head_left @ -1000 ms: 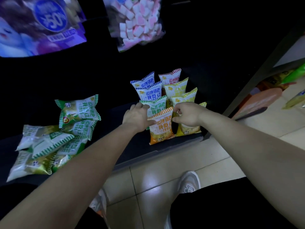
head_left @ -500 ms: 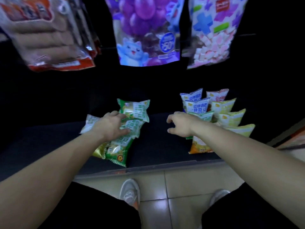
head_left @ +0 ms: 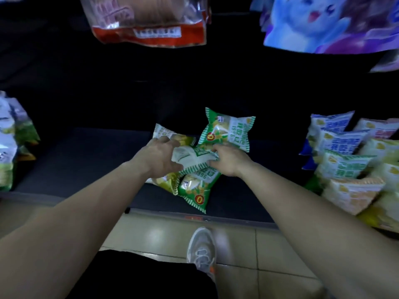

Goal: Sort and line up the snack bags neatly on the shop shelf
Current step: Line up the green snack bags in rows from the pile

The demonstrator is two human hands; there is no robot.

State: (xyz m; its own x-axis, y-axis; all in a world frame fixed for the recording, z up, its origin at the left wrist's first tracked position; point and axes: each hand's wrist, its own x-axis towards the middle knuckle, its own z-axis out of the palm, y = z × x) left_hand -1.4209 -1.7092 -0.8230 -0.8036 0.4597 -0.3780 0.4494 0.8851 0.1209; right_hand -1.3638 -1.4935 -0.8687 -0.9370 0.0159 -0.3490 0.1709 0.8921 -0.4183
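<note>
A loose heap of green and white snack bags point(head_left: 195, 190) lies on the dark bottom shelf point(head_left: 86, 165) in the middle of the view. My left hand point(head_left: 157, 157) grips the left end of the top green-striped bag point(head_left: 191, 157). My right hand point(head_left: 226, 161) pinches that same bag at its right end. Behind the heap another green bag point(head_left: 228, 131) stands propped up. At the right, a lined-up stack of blue, green, yellow and orange bags point(head_left: 347, 167) leans in overlapping rows.
More bags point(head_left: 10, 143) sit at the shelf's far left. Large packets hang overhead: a red and clear one point(head_left: 151, 24) and a purple cartoon one point(head_left: 323, 24). Below the shelf edge is tiled floor point(head_left: 248, 251) with my shoe point(head_left: 201, 249).
My view has swung left from the lined-up stack to the green heap. My right hand has left the stack and joined my left hand on the top green bag.
</note>
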